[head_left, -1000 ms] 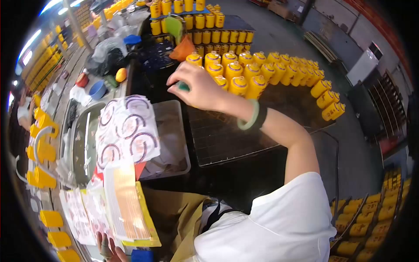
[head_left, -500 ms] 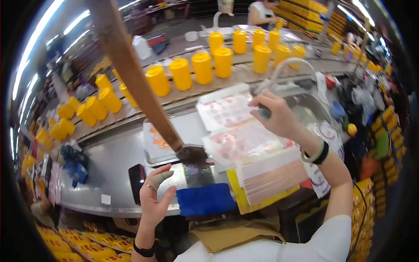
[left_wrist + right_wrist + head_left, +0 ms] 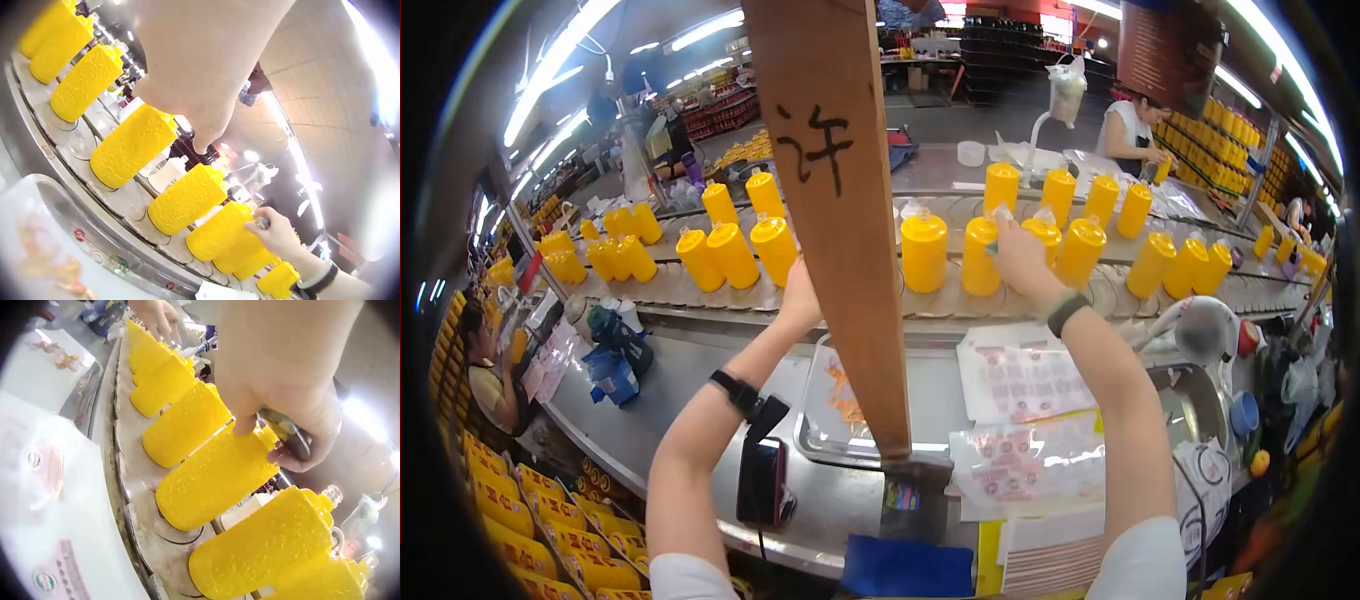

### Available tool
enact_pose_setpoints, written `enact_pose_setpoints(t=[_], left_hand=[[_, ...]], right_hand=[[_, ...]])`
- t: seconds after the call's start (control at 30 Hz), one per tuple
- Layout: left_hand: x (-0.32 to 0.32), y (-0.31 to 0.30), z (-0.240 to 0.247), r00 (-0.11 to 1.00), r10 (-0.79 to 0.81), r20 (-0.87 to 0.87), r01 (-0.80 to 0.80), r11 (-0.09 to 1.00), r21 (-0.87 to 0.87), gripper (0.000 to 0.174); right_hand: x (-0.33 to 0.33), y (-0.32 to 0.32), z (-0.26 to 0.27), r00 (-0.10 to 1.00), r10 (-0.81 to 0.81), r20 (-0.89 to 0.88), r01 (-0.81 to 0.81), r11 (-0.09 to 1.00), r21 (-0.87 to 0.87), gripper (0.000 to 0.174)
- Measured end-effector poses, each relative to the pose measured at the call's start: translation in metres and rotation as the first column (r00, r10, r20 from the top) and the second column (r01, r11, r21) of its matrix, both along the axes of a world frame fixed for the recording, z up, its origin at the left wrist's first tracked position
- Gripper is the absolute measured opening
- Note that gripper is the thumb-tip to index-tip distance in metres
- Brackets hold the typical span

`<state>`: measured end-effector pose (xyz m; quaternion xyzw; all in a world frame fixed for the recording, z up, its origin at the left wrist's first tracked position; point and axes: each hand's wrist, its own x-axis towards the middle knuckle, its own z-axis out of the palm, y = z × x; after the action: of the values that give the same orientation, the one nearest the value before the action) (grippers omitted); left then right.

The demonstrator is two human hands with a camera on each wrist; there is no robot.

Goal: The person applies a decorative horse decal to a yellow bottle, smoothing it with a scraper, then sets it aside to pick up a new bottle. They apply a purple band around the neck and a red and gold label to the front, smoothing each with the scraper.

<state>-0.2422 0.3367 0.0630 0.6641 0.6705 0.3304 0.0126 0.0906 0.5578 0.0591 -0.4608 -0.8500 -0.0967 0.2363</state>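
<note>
In the head view my right hand (image 3: 1025, 262) is at the top of a yellow bottle (image 3: 981, 262) in the row. The right wrist view shows this hand (image 3: 284, 394) with fingers curled round the neck of a yellow bottle (image 3: 209, 478); a dark green piece shows at its fingers. My left hand (image 3: 802, 298), partly behind the wooden post, is beside another yellow bottle (image 3: 774, 250). Over a bottle (image 3: 133, 147) in the left wrist view, the left hand (image 3: 190, 69) has one digit straight; contact is unclear. Its fingers (image 3: 164, 324) hang loosely in the right wrist view.
A wooden post (image 3: 840, 250) stands between the arms. A metal tray (image 3: 815, 420), printed sheets (image 3: 1025, 375), a phone (image 3: 762, 480) and a blue cloth (image 3: 907, 568) lie on the near counter. Another person (image 3: 1130, 135) works across the row, and one sits at far left.
The view has swung round to face the bottle row. Both hands have moved forward from above the near counter to the bottles, and the right hand has gripped one at its neck.
</note>
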Motion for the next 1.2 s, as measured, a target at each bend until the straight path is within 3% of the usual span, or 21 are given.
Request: enact_pose_setpoints(t=[0.1, 0.17, 0.2, 0.3, 0.4, 0.47, 0.5, 0.57, 0.6, 0.63, 0.7, 0.73, 0.77, 0.83, 1.03, 1.1, 1.13, 1.2], left_hand=[[0.013, 0.080, -0.008, 0.939, 0.180, 0.293, -0.204, 0.977, 0.054, 0.097], [0.009, 0.134, -0.037, 0.920, 0.379, 0.101, -0.389, 0.915, 0.104, 0.090], [0.012, 0.148, -0.042, 0.922, 0.371, 0.107, -0.381, 0.919, 0.098, 0.090], [0.020, 0.169, -0.053, 0.877, 0.441, 0.190, -0.475, 0.856, 0.205, 0.088], [0.032, 0.155, -0.044, 0.893, 0.379, 0.243, -0.425, 0.887, 0.179, 0.087], [0.057, 0.115, -0.017, 0.852, 0.331, 0.407, -0.385, 0.921, 0.057, 0.084], [0.053, 0.107, -0.027, 0.851, 0.338, 0.402, -0.391, 0.919, 0.055, 0.084], [0.047, 0.080, -0.031, 0.873, 0.206, 0.443, -0.315, 0.931, 0.186, 0.077], [0.052, 0.054, -0.006, 0.853, 0.208, 0.479, -0.258, 0.965, 0.040, 0.072], [0.046, 0.039, -0.008, 0.851, 0.219, 0.478, -0.269, 0.962, 0.039, 0.072], [0.025, 0.003, -0.017, 0.950, 0.005, 0.312, -0.109, 0.943, 0.314, 0.069], [0.007, -0.002, -0.015, 0.834, -0.105, 0.541, 0.050, 0.992, 0.115, 0.066], [-0.004, -0.016, -0.023, 0.837, -0.095, 0.539, 0.041, 0.993, 0.111, 0.066], [0.010, -0.069, 0.003, 0.891, 0.179, 0.418, -0.284, 0.936, 0.206, 0.065], [-0.041, -0.138, -0.041, 0.887, 0.266, 0.378, -0.367, 0.902, 0.227, 0.067], [-0.043, -0.153, -0.050, 0.895, 0.344, 0.283, -0.413, 0.878, 0.240, 0.067], [-0.040, -0.161, -0.048, 0.886, 0.396, 0.241, -0.447, 0.867, 0.220, 0.068], [-0.041, -0.166, -0.057, 0.886, 0.385, 0.259, -0.445, 0.863, 0.240, 0.067]], right_hand=[[0.013, 0.027, -0.026, 0.997, -0.009, 0.075, -0.001, 0.991, 0.134, 0.084], [0.020, 0.005, -0.011, 0.998, -0.040, 0.045, 0.037, 0.997, 0.069, 0.084], [0.022, -0.005, -0.003, 0.998, -0.066, 0.009, 0.066, 0.998, 0.004, 0.085], [0.026, 0.000, 0.000, 0.990, -0.121, 0.077, 0.117, 0.992, 0.054, 0.078], [0.029, 0.014, 0.012, 0.975, -0.202, 0.096, 0.210, 0.974, -0.087, 0.076], [0.036, 0.022, 0.023, 0.962, -0.233, 0.139, 0.250, 0.962, -0.114, 0.077], [0.040, 0.024, 0.028, 0.946, -0.265, 0.189, 0.293, 0.946, -0.141, 0.079], [0.046, 0.029, 0.033, 0.947, -0.269, 0.178, 0.301, 0.934, -0.191, 0.083], [0.049, 0.033, 0.032, 0.947, -0.281, 0.154, 0.309, 0.929, -0.205, 0.081], [0.048, 0.028, 0.036, 0.947, -0.294, 0.129, 0.316, 0.923, -0.219, 0.079], [0.050, 0.010, 0.030, 0.958, -0.282, 0.052, 0.287, 0.937, -0.200, 0.073], [0.051, 0.007, 0.027, 0.949, -0.307, 0.075, 0.316, 0.931, -0.184, 0.068], [0.054, 0.003, 0.023, 0.938, -0.332, 0.099, 0.345, 0.924, -0.168, 0.064], [0.097, -0.028, 0.028, 0.971, -0.239, -0.001, 0.236, 0.960, -0.154, 0.060], [0.169, -0.186, 0.090, 0.960, 0.168, -0.225, -0.186, 0.981, -0.060, 0.058], [0.177, -0.250, 0.121, 0.975, 0.133, -0.176, -0.172, 0.959, -0.225, 0.075], [0.183, -0.272, 0.123, 0.977, 0.129, -0.172, -0.167, 0.959, -0.229, 0.075], [0.194, -0.309, 0.123, 0.906, 0.309, -0.290, -0.380, 0.895, -0.234, 0.076]])
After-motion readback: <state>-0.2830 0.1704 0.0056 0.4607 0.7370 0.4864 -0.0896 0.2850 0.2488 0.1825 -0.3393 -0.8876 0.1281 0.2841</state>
